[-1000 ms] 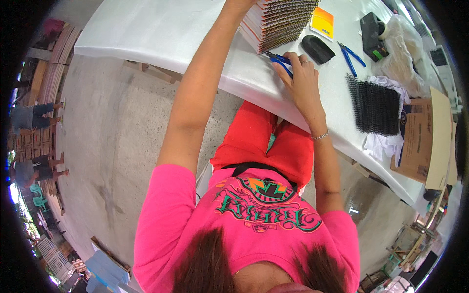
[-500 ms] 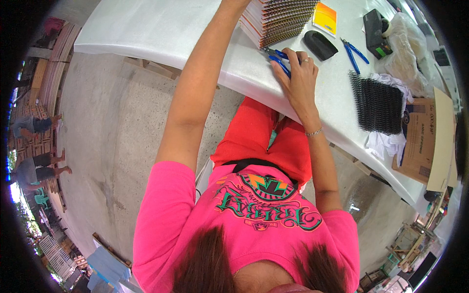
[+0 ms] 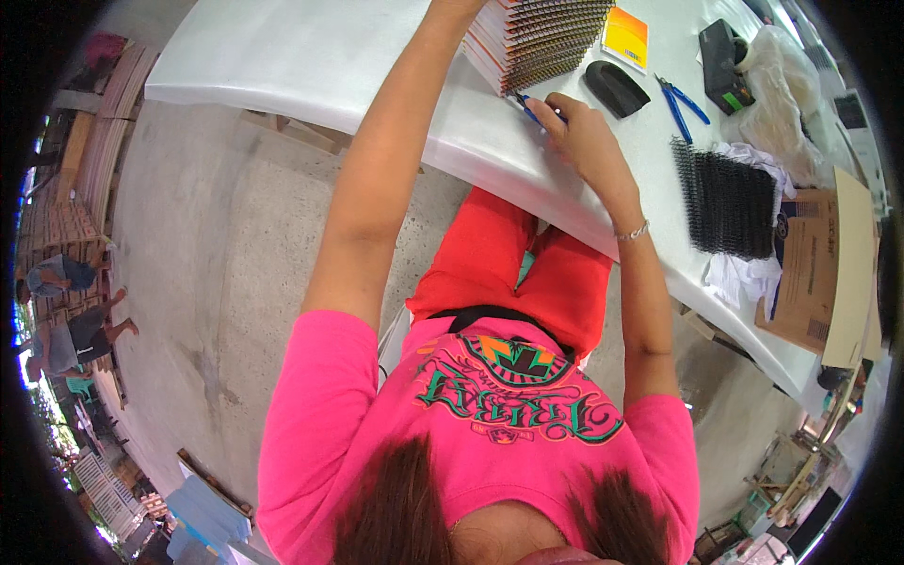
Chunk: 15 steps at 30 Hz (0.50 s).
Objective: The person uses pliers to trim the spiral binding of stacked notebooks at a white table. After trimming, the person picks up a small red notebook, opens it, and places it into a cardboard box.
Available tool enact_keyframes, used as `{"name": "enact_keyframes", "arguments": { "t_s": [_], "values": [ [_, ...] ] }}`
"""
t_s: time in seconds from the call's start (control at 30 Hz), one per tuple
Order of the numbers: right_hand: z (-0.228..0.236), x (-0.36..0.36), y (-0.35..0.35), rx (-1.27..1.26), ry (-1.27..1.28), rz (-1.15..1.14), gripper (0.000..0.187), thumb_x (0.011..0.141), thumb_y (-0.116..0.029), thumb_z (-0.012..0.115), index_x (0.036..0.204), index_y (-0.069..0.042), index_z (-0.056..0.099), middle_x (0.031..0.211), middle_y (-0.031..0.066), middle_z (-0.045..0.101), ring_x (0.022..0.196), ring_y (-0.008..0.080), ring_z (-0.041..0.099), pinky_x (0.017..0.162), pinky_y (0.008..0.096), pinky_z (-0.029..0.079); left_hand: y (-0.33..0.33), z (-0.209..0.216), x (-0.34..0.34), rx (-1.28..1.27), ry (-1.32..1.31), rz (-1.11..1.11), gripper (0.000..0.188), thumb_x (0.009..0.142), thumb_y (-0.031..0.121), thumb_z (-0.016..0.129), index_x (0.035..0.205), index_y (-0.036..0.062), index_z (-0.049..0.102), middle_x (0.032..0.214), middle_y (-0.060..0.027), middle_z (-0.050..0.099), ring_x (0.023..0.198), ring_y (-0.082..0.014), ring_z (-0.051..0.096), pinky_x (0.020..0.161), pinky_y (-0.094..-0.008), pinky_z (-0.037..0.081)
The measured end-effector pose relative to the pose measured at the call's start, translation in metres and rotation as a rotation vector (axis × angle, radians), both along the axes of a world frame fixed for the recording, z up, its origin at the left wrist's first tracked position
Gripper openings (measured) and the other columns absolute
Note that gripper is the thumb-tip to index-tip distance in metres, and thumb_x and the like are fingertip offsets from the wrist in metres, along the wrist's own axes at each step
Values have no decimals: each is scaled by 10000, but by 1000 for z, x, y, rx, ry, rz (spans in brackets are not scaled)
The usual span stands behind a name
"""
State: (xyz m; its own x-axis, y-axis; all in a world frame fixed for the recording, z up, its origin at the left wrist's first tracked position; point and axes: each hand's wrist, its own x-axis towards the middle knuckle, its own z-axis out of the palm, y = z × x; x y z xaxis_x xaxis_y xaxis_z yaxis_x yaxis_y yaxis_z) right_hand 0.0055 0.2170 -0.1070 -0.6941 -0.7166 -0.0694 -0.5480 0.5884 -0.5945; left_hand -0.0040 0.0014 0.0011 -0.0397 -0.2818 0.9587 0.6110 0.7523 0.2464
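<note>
At the table's edge my right hand (image 3: 591, 141) is closed around blue-handled wire cutters (image 3: 528, 105). Their metal tip meets the near lower corner of a stack of spiral-bound notebooks (image 3: 556, 42), where the coils show in rows; whether it touches a wire I cannot tell. My left hand (image 3: 461, 6) reaches up beside the stack's left side, its fingers cut off by the top of the picture. Right of the stack lie a yellow-orange notebook (image 3: 625, 38) and a black curved case-like object (image 3: 618, 88).
A second pair of blue-handled cutters (image 3: 682, 102) lies to the right. Beyond it are a bundle of black coils (image 3: 730, 202) on white cloth, a black box (image 3: 723, 66), clear plastic bags (image 3: 786, 89) and an open cardboard box (image 3: 805, 273). Two people (image 3: 71, 301) are at the far left.
My right hand has turned and tightened over the cutters' handles, its wrist moving right. The cutters' tip stays by the notebooks' corner. My left arm is almost still.
</note>
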Motion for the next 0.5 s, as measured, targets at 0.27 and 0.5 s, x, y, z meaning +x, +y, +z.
{"name": "enact_keyframes", "arguments": {
  "t_s": [0.27,0.5],
  "values": [
    [-55,23,19,-284,552,-116,443,915,-401,681,1191,-64,601,1060,161,577,995,335,543,865,465,413,-7,-5,-6,1,-39,13,412,1061,243,345,936,-11,646,955,-132,608,980,-270,553,937,-376,406],
    [-64,29,15,-309,637,-159,480,914,-432,670,1186,-43,596,1088,155,560,1032,316,512,904,463,385,-14,-6,-1,-34,-122,69,369,1039,266,407,959,-9,639,956,-127,614,937,-242,577,888,-357,449]
  ]
}}
